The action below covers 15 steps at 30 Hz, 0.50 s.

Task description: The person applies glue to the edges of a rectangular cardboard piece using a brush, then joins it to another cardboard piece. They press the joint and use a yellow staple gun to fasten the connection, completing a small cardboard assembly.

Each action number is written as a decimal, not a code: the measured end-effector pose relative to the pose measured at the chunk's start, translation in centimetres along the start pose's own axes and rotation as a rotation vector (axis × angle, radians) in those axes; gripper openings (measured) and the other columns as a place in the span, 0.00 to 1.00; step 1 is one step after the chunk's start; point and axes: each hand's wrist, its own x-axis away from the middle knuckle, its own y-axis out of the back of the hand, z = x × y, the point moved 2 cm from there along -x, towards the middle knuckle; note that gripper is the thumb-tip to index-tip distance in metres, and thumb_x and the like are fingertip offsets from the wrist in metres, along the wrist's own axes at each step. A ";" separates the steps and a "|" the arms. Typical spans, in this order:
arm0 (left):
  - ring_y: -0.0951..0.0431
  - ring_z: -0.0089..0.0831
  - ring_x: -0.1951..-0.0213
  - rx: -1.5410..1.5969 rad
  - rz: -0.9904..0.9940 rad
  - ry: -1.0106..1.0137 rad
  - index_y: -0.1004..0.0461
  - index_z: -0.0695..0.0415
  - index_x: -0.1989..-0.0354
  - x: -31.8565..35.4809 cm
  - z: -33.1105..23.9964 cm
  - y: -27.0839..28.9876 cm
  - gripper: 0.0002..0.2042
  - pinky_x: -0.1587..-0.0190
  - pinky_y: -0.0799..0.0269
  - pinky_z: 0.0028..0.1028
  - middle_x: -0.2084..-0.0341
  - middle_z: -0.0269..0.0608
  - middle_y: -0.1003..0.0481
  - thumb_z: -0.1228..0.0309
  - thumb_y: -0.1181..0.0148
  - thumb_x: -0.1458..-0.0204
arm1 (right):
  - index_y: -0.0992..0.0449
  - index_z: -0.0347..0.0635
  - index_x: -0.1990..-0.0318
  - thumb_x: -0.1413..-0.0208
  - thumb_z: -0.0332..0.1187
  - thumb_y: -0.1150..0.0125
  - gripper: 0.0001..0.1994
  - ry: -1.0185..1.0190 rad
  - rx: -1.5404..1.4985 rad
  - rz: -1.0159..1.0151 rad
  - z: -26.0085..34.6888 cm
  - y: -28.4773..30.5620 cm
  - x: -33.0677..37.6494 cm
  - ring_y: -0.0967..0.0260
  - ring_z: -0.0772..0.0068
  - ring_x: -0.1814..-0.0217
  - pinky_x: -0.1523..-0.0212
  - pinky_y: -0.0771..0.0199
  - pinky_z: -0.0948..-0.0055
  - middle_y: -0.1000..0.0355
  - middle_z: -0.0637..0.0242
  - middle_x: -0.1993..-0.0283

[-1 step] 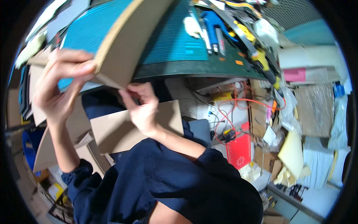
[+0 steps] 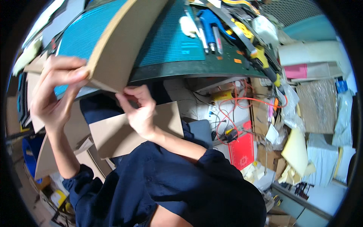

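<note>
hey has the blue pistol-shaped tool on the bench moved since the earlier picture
No. The blue pistol-shaped tool keeps its place right of the teal cutting mat; only the whole view has shifted.

Two hands (image 2: 140,115), one held board (image 2: 120,45)

Tabletop (image 2: 245,70): dark green, front edge curving in this lens. Teal gridded mat (image 2: 172,49) flat on it, 1 white lump (image 2: 187,26) by the mat's right side. Right of that: 1 blue tool (image 2: 207,22), 1 cutter (image 2: 217,41), 3 orange scraps (image 2: 237,61), 1 yellow-black clamp (image 2: 261,59) overhanging the edge. Back right is cluttered, can't separate it all. Floor (image 2: 187,100): pale; orange cable (image 2: 242,99), white power strip (image 2: 211,111), red sheet (image 2: 242,151) on it.
</note>
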 end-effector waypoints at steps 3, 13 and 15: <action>0.22 0.37 0.60 -0.043 0.055 0.029 0.21 0.62 0.61 0.1 0.3 0.1 0.11 0.57 0.28 0.30 0.63 0.50 0.22 0.84 0.34 0.54 | 0.29 0.36 0.58 0.50 0.19 0.32 0.14 0.014 -0.006 0.012 0.9 0.4 -0.8 0.22 0.75 0.61 0.62 0.21 0.76 0.23 0.59 0.64; 0.24 0.37 0.63 0.027 -0.005 0.077 0.22 0.62 0.63 0.7 0.8 -0.1 0.10 0.59 0.30 0.31 0.65 0.50 0.22 0.82 0.32 0.56 | 0.32 0.41 0.65 0.32 0.34 0.56 0.10 0.103 0.468 -0.565 -0.5 21.9 -3.9 0.44 0.81 0.67 0.69 0.42 0.78 0.37 0.70 0.65; 0.24 0.36 0.64 0.005 -0.022 0.075 0.22 0.61 0.64 0.5 0.6 -0.2 0.10 0.61 0.30 0.31 0.66 0.50 0.22 0.80 0.32 0.55 | 0.34 0.40 0.65 0.30 0.31 0.61 0.11 0.235 0.613 -0.682 -2.5 30.7 -6.5 0.46 0.82 0.71 0.70 0.44 0.79 0.40 0.71 0.70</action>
